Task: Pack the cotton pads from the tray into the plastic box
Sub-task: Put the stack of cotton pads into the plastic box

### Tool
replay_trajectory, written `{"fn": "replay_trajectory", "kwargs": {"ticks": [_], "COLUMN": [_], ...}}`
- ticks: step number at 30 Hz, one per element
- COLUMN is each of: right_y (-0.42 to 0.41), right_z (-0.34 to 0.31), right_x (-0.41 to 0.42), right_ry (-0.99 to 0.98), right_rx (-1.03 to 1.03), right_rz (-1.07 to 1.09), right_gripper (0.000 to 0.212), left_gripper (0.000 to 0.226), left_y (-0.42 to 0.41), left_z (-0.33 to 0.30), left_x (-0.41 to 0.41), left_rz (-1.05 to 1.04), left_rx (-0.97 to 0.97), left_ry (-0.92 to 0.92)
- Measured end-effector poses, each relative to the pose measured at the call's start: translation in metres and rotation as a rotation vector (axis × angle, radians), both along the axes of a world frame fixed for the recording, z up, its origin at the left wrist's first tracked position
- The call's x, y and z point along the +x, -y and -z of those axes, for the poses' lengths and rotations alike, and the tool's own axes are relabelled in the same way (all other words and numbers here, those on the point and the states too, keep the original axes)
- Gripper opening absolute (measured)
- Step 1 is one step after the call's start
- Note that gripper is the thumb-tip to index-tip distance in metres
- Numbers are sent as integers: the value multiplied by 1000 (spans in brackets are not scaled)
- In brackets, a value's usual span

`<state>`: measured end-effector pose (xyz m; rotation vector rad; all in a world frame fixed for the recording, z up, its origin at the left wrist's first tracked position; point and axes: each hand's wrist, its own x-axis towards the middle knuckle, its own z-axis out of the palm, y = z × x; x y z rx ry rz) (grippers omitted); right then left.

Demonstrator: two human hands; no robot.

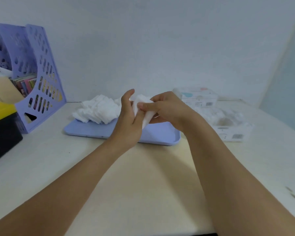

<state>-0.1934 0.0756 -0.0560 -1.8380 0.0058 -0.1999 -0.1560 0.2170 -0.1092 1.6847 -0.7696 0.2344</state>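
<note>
My left hand (129, 120) and right hand (165, 109) hold a small stack of cotton pads (143, 109) above the tray (92, 129). More pads (99, 109) sit on the tray's back part. I think I am squaring the stack. Next it goes right of the tray, into the plastic box (228, 123).
</note>
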Motion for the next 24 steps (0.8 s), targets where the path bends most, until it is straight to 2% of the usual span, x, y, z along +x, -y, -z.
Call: {"fn": "replay_trajectory", "kwargs": {"ticks": [3,7,10,12,14,16,18,20,24], "right_y": [16,75,122,140,145,145,143,144,146], "right_z": [-11,-24,-29,-25,-16,-7,-8,-19,-43], "right_x": [-11,-38,-59,-70,-73,-69,-65,-61,-60], "right_ry": [-24,59,-11,-167,-279,-306,-345,-425,-640], "right_rx": [99,186,117,2,-142,-277,-492,-696,-914], "right_rz": [96,295,420,450,477,524,540,486,351], "right_gripper": [31,38,43,42,39,30,33,34,43], "left_gripper": [56,48,38,37,41,42,35,27,22], "left_y": [25,68,102,120,128,126,124,123,124], "left_z": [-12,-25,-8,5,14,21,27,29,28], "left_x": [-4,-7,-22,-36,-42,-40,-36,-34,-39], "left_rz": [-89,-181,-98,-31,13,41,27,13,5], "left_rx": [55,-52,122,297,409,460,531,577,568], "left_ry": [226,199,410,501,502,471,509,550,550]}}
